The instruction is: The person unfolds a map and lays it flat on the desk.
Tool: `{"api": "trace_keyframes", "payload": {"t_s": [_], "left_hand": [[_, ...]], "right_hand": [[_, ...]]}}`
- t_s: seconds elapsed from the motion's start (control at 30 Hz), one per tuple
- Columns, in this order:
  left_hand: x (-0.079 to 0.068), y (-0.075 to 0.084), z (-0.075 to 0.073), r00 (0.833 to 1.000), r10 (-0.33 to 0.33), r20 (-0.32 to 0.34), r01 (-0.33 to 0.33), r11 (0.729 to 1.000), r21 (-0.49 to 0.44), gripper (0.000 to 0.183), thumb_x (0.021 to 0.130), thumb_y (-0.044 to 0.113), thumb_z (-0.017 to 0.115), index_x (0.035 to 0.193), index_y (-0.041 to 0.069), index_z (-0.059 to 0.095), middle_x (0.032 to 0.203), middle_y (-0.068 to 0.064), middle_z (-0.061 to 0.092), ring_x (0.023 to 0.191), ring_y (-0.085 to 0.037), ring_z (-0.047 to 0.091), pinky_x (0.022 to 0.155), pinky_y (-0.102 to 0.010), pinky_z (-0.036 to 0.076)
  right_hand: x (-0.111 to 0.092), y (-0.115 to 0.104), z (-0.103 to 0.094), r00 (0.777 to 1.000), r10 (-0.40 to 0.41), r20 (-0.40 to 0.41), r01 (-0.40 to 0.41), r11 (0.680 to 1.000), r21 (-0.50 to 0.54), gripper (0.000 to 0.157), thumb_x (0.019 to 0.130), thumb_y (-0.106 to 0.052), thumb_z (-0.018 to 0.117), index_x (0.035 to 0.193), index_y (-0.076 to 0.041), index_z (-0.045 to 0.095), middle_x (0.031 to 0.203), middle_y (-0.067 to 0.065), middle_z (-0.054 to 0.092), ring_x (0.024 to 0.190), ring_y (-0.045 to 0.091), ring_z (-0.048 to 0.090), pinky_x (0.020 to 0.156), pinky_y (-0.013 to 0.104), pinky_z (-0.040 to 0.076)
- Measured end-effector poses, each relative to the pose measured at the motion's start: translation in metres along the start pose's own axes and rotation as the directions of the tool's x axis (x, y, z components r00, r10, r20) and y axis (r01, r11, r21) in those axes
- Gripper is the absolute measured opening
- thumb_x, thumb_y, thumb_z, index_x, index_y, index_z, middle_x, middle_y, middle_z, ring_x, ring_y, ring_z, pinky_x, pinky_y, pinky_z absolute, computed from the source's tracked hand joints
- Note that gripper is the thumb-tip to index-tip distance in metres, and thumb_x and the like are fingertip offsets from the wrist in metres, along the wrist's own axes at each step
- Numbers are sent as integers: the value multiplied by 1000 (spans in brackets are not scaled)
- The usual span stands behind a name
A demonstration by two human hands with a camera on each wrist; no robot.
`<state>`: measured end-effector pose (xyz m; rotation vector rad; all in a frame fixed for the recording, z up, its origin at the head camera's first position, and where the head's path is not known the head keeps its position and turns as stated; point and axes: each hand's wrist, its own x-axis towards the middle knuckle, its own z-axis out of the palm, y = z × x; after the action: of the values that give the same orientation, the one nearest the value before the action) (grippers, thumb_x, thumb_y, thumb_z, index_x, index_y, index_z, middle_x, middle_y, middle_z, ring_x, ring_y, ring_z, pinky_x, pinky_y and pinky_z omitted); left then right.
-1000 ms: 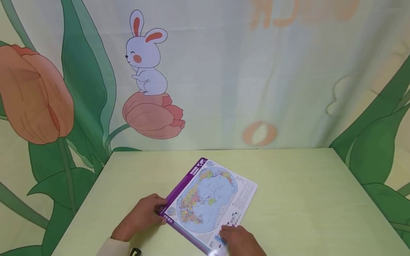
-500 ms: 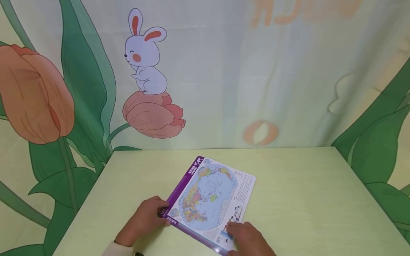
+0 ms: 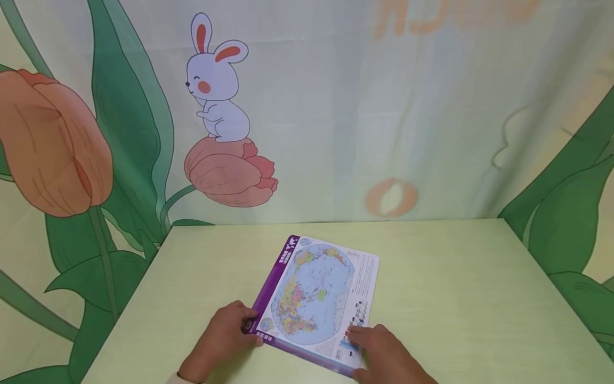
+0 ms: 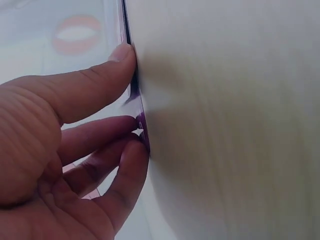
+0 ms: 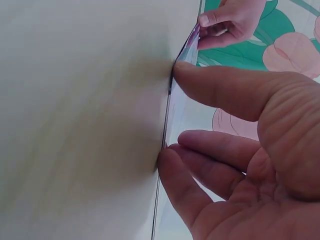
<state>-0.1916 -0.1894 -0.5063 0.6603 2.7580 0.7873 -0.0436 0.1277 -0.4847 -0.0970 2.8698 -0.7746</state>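
A thin rectangular world map board (image 3: 336, 298), with a purple title strip down its left side, lies tilted on the table. My left hand (image 3: 223, 338) holds its near left corner, thumb on the near edge and fingers on the purple side. In the left wrist view, the left hand (image 4: 30, 135) has its thumb and fingertips against the board's purple edge (image 4: 141, 121). My right hand (image 3: 390, 354) grips the near right corner, fingers over the printed legend. The right wrist view shows the right hand (image 5: 295, 160) with thumb and fingers along adjoining edges, close to the tabletop.
The pale yellow-green table (image 3: 455, 298) extends to both sides of the map board. Behind it hangs a curtain (image 3: 316, 117) printed with a white rabbit (image 3: 220, 85), tulips and green leaves.
The map board has turned a little counterclockwise on the table. Both hands have shifted to the right with it, the left one also slightly nearer and the right one slightly farther away.
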Motion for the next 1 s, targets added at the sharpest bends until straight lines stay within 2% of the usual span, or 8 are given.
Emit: {"api": "trace_keyframes", "payload": {"t_s": [0.27,0.43,0.63,0.73,0.87,1.0], "left_hand": [[-8,11,8,999,-34,-7,34,999,-28,53,69,22,99,115,3,81,87,-1,59,77,-14,50,69,-27,44],[-13,20,13,998,-61,9,62,997,-47,49,71,24,98,113,4,81,86,-1,55,76,-15,49,68,-28,42],[-19,32,17,997,-74,9,74,997,-28,46,73,27,97,109,3,81,84,-2,53,75,-16,48,67,-28,41],[-20,37,18,994,-109,31,110,993,-34,45,75,27,97,109,2,81,84,-3,52,76,-17,49,68,-30,42],[-20,43,20,987,-152,51,155,986,-54,44,76,25,96,109,1,80,83,-3,52,77,-18,50,71,-32,44],[-21,46,22,988,-141,58,144,988,-53,43,76,23,95,109,0,80,84,-3,52,77,-18,49,72,-33,45]], "right_hand": [[2,10,-4,999,34,-34,-34,999,-6,69,75,-21,93,139,-9,70,141,3,69,97,14,52,85,28,48],[1,21,-6,997,32,-76,-34,999,-16,70,78,-19,91,144,-15,67,129,3,70,94,11,50,82,24,46],[0,31,-17,996,36,-86,-34,999,23,69,83,-12,86,148,-21,64,127,-3,66,106,10,53,92,27,50],[2,37,-20,995,-1,-99,2,1000,8,69,83,-8,84,148,-17,63,137,0,68,112,13,56,94,28,52],[4,44,-23,987,-99,-128,93,994,-59,67,82,-4,82,146,-8,63,150,3,64,116,19,60,97,31,52],[3,50,-27,982,-138,-126,128,988,-81,66,82,-3,81,146,-5,63,151,4,62,116,22,60,97,33,52]]}}
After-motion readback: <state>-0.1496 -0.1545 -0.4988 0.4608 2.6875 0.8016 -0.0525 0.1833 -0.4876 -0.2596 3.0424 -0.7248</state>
